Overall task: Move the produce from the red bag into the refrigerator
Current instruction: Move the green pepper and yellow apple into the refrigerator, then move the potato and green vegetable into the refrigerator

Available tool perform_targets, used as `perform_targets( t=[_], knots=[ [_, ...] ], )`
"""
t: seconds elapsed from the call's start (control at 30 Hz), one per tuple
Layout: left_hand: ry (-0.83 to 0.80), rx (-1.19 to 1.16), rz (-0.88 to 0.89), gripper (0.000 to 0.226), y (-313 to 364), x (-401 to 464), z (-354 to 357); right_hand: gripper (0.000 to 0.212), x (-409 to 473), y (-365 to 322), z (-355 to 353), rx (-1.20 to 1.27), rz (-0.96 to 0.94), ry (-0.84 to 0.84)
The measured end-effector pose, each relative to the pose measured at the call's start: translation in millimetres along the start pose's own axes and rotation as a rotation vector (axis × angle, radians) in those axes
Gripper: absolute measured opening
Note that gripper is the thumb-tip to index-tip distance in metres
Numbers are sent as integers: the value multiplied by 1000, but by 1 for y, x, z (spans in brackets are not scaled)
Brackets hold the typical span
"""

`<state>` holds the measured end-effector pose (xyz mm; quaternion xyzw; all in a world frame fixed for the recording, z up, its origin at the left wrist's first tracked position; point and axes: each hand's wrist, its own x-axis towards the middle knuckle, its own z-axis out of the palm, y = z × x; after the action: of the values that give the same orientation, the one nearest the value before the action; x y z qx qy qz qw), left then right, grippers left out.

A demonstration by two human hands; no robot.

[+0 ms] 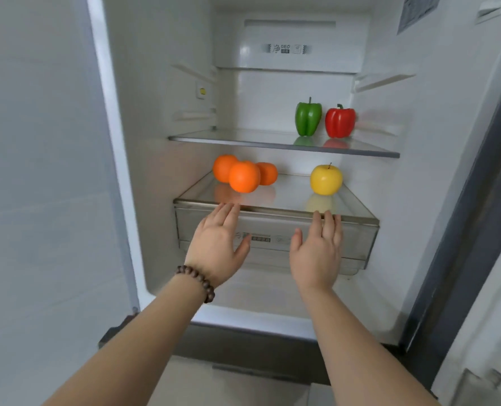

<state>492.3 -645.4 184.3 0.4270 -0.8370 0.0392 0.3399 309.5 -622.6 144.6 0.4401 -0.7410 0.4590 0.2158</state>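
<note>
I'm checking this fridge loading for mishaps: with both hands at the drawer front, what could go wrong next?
1. The oranges sit loose and bunched on the glass cover above the drawer; a jolt from the left hand or right hand could roll them forward and off.
2. The yellow apple sits alone on the same glass and could roll too.
3. The green pepper and red pepper stand upright on the shelf above; shaking may topple them.
</note>
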Motion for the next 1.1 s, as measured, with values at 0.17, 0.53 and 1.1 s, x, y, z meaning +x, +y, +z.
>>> perform_targets(
  t=[0.17,0.53,1.1],
  knots=[
    [-12,16,-158,67,-24,-80,-27,41,-82,-34,-8,110,-97,-93],
    [-69,221,-739,68,-88,-405,-150,35,-369,-157,-61,466,-448,-662],
    [375,654,-1814,66,14,-851,-362,55,-733,-395,-275,943,-1268,-1421]
  ],
)
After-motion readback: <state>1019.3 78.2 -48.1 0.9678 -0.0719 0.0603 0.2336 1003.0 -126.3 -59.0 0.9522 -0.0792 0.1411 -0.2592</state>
